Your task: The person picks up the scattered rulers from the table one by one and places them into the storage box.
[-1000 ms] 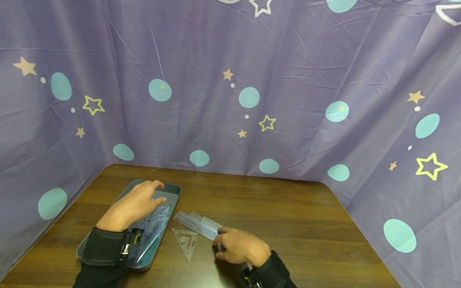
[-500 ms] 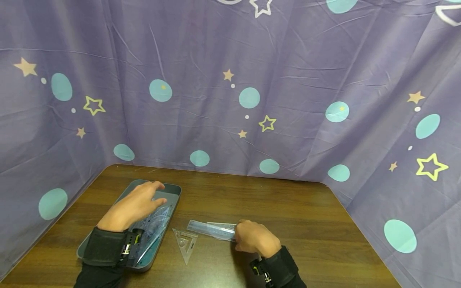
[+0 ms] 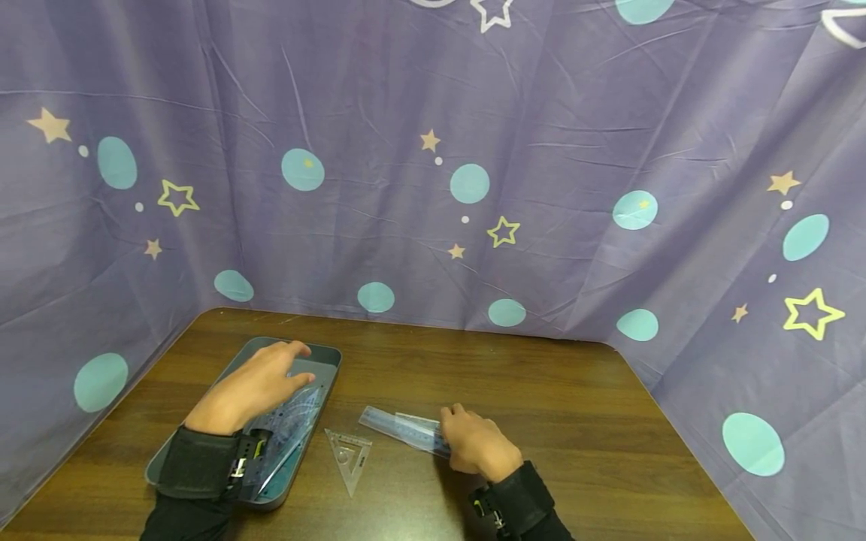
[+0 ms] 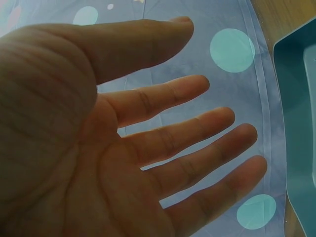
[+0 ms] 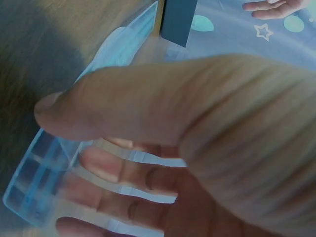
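Observation:
My right hand [image 3: 479, 443] holds several clear plastic pieces low over the table, thumb on one side and fingers on the other. The longest is a straight ruler [image 3: 387, 422], which sticks out to the left past the fingertips. In the right wrist view the thumb lies across the bluish see-through plastic [image 5: 37, 170], and the fingers show through it. A clear triangular set square [image 3: 359, 469] lies on the table between the hands. My left hand [image 3: 253, 387] hovers over the grey-green tray [image 3: 331, 370], fingers spread and holding nothing in the left wrist view [image 4: 138, 133].
In the tray lie clear plastic drawing pieces [image 3: 298, 413], partly hidden by the left hand and wrist. The brown wooden table [image 3: 541, 398] extends to the right. A purple patterned curtain [image 3: 406, 113] hangs along the back and sides.
My right hand has moved right with the clear pieces, away from the set square. Their fanned-out ends now overlap more closely. The left hand stays in place over the tray.

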A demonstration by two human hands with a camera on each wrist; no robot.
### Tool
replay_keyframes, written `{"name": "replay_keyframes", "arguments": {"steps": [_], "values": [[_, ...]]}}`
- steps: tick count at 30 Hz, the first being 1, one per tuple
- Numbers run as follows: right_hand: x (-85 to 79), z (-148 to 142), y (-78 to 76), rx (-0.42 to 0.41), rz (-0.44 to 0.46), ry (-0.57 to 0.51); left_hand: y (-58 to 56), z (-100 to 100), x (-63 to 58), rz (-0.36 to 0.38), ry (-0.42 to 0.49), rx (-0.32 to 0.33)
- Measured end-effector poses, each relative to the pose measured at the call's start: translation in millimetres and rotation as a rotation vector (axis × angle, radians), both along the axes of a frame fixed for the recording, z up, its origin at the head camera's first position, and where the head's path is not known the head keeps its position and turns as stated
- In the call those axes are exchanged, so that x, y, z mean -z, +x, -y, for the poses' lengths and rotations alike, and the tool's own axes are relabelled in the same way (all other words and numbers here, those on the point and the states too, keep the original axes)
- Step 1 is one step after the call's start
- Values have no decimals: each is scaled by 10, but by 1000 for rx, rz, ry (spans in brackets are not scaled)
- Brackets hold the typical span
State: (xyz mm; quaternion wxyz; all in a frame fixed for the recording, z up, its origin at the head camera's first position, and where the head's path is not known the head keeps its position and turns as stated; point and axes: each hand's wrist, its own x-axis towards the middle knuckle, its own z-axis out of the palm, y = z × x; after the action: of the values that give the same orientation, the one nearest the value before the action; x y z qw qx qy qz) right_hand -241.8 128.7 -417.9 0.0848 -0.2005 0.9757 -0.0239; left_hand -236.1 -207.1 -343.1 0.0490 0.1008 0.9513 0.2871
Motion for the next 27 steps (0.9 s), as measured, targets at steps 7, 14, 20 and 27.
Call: {"name": "replay_keyframes", "arguments": {"steps": [7,14,20,27], "values": [[-76,-64,-8,-32,-17,-29,15,-12,-8,-2,2,-5],[-135,-126,23,-67,-83,-107,19,-44,-6,-5,-14,-7],[-181,-147,26,-67,-42,-176,23,-85,12,-5,-23,-4],[-298,-192,46,-151,-141,-211,28,-229,34,3,-9,29]]}}
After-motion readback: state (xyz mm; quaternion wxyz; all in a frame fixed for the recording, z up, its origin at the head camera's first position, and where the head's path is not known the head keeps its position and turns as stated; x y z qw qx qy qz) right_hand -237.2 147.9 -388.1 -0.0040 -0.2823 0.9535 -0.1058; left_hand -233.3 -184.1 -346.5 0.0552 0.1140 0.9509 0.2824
